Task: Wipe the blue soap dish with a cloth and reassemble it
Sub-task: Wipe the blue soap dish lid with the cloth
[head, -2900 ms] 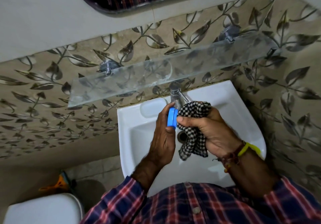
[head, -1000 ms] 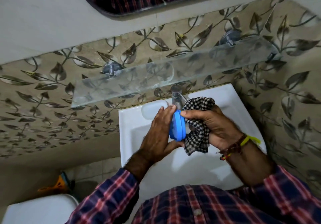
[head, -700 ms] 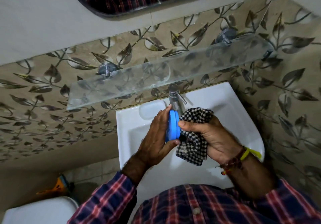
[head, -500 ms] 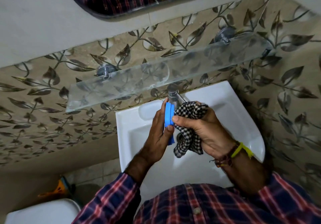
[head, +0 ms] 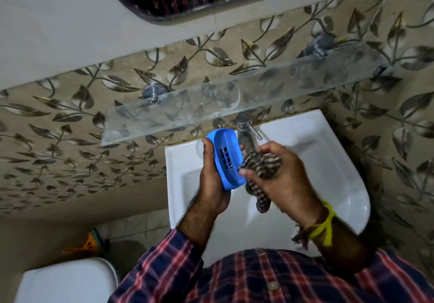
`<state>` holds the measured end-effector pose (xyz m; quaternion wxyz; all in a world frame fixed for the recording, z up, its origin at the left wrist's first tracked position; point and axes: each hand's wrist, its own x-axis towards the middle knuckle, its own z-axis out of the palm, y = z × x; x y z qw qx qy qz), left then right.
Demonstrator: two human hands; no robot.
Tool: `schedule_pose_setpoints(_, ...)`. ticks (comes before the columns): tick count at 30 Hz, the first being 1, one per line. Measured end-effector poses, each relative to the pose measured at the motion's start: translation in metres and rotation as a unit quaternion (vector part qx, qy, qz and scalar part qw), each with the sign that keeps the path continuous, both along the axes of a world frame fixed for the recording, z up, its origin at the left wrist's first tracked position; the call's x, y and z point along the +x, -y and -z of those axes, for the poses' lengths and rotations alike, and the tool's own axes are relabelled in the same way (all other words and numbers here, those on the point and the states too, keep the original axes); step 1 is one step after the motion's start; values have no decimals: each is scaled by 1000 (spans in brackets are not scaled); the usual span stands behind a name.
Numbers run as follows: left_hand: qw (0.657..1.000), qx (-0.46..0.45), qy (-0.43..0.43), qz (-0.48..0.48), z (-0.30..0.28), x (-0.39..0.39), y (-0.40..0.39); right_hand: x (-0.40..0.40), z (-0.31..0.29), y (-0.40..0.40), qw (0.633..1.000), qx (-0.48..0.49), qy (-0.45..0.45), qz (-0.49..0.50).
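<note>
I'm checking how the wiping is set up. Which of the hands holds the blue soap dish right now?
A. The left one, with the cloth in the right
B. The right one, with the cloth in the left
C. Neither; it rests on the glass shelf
A: the left hand grips the blue soap dish, slotted side toward the camera, while the right hand presses the checked cloth to its edge.

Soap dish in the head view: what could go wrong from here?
1. The left hand pinches the blue soap dish by its edges, tilted above the white basin; a hard wipe might knock it loose.
2. The checked cloth in the right hand is blurred and reaches only one edge; the drain slots may go unwiped.
3. The cloth's hanging tail could snag on the tap.
</note>
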<state>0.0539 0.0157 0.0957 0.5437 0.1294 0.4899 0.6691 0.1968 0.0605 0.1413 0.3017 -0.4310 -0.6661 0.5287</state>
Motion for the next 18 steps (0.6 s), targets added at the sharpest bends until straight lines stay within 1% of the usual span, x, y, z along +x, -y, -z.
schedule_pose_setpoints(1,1000,-3,16,-2,2,-3,1,4,-4,-8,993,-86,-65,40)
schedule_pose_setpoints(2,999,-5,35,3,3,-5,2,9,-7,-17,969,-195,-134,68)
schedule_pose_setpoints(3,998,-7,55,11,4,-7,4,15,-11,-25,938,-286,-179,82)
schedule_pose_setpoints(4,997,-8,76,21,5,-8,6,22,-12,-32,919,-335,-189,87)
schedule_pose_setpoints(5,995,-9,93,31,7,-10,8,27,-14,-37,912,-358,-180,86)
schedule_pose_setpoints(7,991,-13,126,51,7,-10,9,35,-14,-41,911,-366,-180,69)
schedule_pose_setpoints(9,987,-27,149,57,6,-8,10,34,-14,-38,913,-342,-212,64)
schedule_pose_setpoints(11,987,-37,145,61,8,-6,9,31,-13,-31,927,-281,-239,59)
schedule_pose_setpoints(12,987,-41,139,66,9,-5,9,30,-11,-30,950,-215,-220,55)
schedule_pose_setpoints(13,988,-47,132,67,9,-3,9,30,-9,-30,977,-122,-169,44)
schedule_pose_setpoints(14,989,-55,124,66,8,-2,9,27,-9,-31,993,-31,-109,24)
schedule_pose_setpoints(15,990,-59,112,66,8,0,9,24,-8,-30,998,26,-58,4)
schedule_pose_setpoints(16,991,-59,98,70,6,4,8,20,-8,-29,999,49,-22,-7)
schedule_pose_setpoints(18,992,-55,76,84,3,14,8,12,-8,-21,998,59,16,7)
